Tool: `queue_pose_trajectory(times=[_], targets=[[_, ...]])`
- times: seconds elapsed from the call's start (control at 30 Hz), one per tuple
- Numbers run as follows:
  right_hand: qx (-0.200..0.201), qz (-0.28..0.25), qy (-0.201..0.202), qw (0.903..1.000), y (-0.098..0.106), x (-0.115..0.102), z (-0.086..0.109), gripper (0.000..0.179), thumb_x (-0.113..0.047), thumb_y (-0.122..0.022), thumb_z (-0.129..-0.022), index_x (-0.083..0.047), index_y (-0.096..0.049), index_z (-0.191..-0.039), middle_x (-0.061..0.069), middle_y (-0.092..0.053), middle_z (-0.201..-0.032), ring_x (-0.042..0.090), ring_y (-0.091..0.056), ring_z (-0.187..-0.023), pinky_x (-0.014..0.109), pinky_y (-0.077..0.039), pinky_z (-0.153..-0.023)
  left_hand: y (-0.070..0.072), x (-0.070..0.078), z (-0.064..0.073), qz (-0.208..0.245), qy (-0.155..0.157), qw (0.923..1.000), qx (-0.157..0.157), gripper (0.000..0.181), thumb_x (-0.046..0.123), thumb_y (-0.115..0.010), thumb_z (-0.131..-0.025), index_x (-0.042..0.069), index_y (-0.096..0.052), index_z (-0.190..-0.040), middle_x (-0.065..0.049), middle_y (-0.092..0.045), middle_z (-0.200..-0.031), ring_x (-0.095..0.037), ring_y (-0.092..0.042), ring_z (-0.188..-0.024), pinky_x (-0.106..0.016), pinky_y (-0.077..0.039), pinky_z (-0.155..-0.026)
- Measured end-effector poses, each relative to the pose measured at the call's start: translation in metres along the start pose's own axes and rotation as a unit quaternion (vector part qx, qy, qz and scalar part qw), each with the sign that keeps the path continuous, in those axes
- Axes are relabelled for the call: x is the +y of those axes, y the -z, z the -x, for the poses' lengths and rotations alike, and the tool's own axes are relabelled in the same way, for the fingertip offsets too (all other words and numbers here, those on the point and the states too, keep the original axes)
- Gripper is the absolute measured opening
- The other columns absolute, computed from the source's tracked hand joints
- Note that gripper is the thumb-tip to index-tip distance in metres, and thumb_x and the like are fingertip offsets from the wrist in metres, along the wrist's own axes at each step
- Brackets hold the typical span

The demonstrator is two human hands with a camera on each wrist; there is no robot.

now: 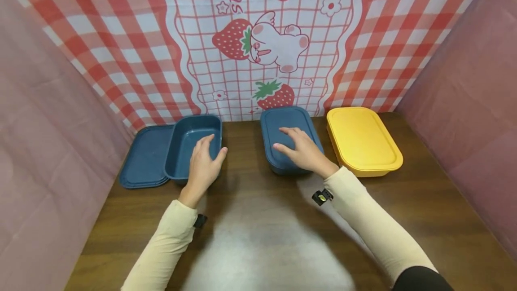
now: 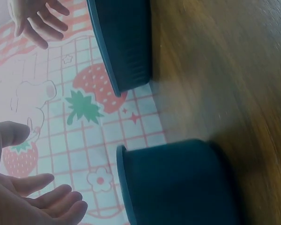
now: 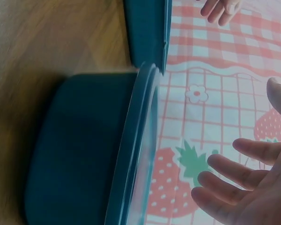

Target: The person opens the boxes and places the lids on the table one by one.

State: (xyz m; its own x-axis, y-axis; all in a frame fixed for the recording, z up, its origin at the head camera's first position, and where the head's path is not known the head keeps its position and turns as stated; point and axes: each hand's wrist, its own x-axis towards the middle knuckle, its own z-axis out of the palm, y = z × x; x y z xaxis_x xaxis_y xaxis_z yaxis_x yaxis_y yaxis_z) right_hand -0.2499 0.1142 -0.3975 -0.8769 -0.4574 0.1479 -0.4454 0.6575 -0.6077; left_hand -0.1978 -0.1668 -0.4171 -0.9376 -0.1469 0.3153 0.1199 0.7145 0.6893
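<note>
Hands hover with fingers spread, holding nothing: the left hand [image 1: 203,165] over the near rim of the open blue container [image 1: 194,145] (its lid [image 1: 145,156] lies beside it, toward the tabletop's left edge), the right hand [image 1: 303,149] above the lidded blue container [image 1: 286,140] at the back edge, a yellow container [image 1: 363,140] just right

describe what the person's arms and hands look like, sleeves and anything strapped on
Both arms wear long, close-fitting cream sleeves down to the wrist; the left hand and right hand are bare, with no gloves or rings visible. A small black clip sits at the left cuff, a black clip with a yellow mark at the right. A dark garment edge shows above the right sleeve.
</note>
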Motion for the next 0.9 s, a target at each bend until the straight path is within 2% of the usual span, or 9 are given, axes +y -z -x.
queue_pose_trajectory(times=[0.17, 0.53, 0.9], targets=[[0.008, 0.008, -0.022, 0.9997, 0.007, 0.008, 0.011, 0.067, -0.047, -0.058, -0.095, -0.007, -0.042, -0.146, 0.018, -0.045, -0.146, 0.035, -0.039, -0.137, 0.056, -0.034, -0.112, -0.008, 0.007, 0.002, -0.007, -0.005, 0.9997, -0.022, 0.058, 0.031, -0.065, -0.091, 0.001, -0.050, -0.138, -0.022, -0.049, -0.141, -0.040, -0.046, -0.130, -0.055, -0.038, -0.107], [0.020, 0.035, -0.036, 0.9985, 0.017, 0.018, 0.022, 0.072, -0.049, -0.059, -0.094, -0.006, -0.039, -0.148, 0.020, -0.044, -0.145, 0.037, -0.040, -0.133, 0.058, -0.036, -0.109, -0.024, 0.025, 0.001, -0.009, -0.029, 0.9979, -0.057, 0.064, 0.036, -0.064, -0.092, 0.002, -0.045, -0.143, -0.022, -0.046, -0.143, -0.039, -0.044, -0.132, -0.056, -0.038, -0.107], [0.051, 0.040, -0.063, 0.9959, 0.012, 0.031, 0.033, 0.073, -0.044, -0.061, -0.094, -0.003, -0.036, -0.148, 0.024, -0.039, -0.147, 0.041, -0.037, -0.135, 0.059, -0.034, -0.109, -0.053, 0.035, 0.003, -0.002, -0.013, 0.9937, -0.112, 0.070, 0.041, -0.065, -0.092, 0.006, -0.040, -0.147, -0.018, -0.041, -0.148, -0.037, -0.041, -0.135, -0.053, -0.038, -0.110]])
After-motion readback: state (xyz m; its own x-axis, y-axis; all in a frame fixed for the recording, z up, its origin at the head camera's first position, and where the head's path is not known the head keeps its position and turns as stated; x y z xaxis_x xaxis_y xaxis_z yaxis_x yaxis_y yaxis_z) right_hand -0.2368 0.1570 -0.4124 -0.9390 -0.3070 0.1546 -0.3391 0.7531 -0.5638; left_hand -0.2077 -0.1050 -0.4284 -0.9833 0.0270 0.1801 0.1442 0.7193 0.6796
